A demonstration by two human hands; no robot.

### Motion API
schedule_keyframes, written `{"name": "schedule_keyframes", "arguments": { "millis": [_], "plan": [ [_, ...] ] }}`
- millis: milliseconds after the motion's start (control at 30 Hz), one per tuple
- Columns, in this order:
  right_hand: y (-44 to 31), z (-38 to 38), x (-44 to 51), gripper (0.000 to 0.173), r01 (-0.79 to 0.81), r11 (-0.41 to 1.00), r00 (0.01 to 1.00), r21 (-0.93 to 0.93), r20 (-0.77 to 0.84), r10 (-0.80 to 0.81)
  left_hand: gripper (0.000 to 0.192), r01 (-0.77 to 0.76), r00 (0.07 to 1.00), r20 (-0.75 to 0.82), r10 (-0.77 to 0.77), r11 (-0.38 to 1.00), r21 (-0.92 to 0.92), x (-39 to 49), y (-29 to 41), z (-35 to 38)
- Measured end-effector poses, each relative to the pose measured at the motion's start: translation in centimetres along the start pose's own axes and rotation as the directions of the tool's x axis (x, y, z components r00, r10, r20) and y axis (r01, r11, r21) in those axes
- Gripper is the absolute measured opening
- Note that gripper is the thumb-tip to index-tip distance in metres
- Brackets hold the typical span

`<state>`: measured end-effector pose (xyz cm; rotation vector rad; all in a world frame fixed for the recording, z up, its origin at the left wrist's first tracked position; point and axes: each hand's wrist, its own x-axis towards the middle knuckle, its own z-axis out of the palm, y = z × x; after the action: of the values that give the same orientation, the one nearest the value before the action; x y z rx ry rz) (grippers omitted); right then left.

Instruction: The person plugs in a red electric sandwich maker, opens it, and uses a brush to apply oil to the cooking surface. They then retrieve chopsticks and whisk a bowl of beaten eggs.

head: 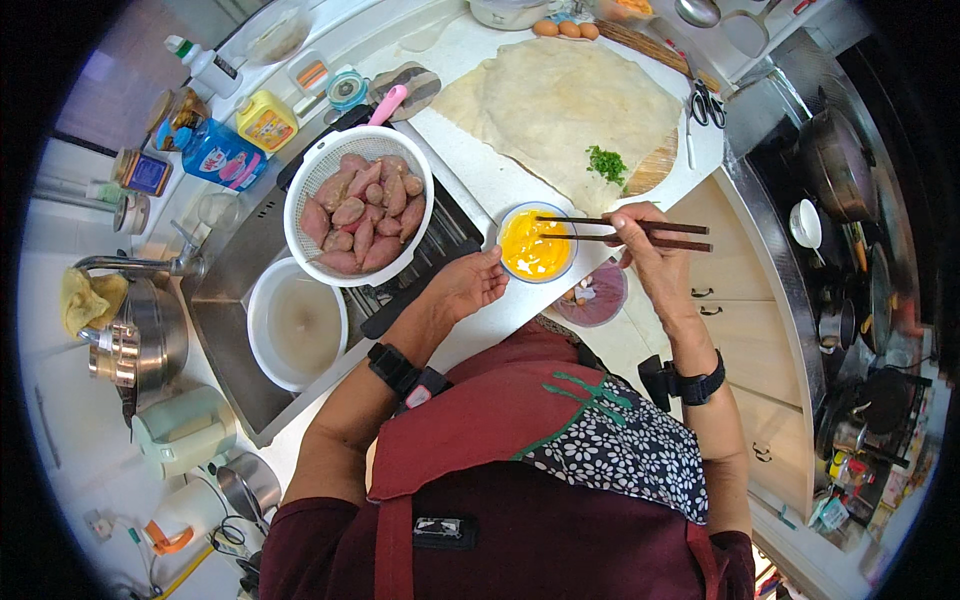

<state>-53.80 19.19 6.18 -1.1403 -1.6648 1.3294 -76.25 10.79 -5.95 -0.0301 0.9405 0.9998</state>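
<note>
My right hand [646,238] grips a pair of dark wooden chopsticks [675,226], whose tips are in beaten egg [531,244]. The egg fills much of a clear, blue-rimmed bowl [538,280] near the counter's edge. My left hand [474,283] is at the bowl's left side, fingertips at the rim and palm turned up; whether it bears any of the bowl's weight I cannot tell. Beyond the bowl, a broad sheet of pale dough [577,105] lies over a round woven mat [652,174], with chopped green herbs [606,165] on its near part.
At left, a white colander [296,217] of sweet potatoes sits over the sink's edge, beside a white basin [259,330] of cloudy water. Scissors [706,105] and three eggs [568,29] lie beyond the dough. A bag-lined bin [611,296] with eggshells stands below the counter.
</note>
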Motion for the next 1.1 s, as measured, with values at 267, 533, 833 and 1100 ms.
{"name": "schedule_keyframes", "arguments": {
  "millis": [267, 533, 833, 1100],
  "plan": [
    [2.1, -0.1, 0.2, 0.014, -0.165, 0.982, 0.986, 0.095, 0.02, 0.164, 0.018, -0.018, 0.999, 0.03, 0.018, 1.0, -0.006, -0.1, -0.1, 0.0],
    [7.3, -0.4, 0.8, 0.012, -0.332, 0.741, 0.892, 0.584, -0.062, 0.448, 0.019, -0.024, 1.0, 0.016, 0.023, 0.999, 0.021, -0.4, 0.1, 0.3],
    [5.4, -1.6, 0.9, 0.014, -0.178, 0.926, 0.945, 0.334, -0.205, 0.256, 0.02, -0.034, 0.999, 0.014, 0.034, 0.999, 0.024, -0.2, -0.1, 0.1],
    [7.5, -0.1, 0.7, 0.014, -0.304, 0.814, 0.913, 0.495, -0.092, 0.398, 0.02, -0.001, 1.0, 0.016, 0.001, 1.0, 0.029, -0.2, 0.1, 0.1]
  ]
}}
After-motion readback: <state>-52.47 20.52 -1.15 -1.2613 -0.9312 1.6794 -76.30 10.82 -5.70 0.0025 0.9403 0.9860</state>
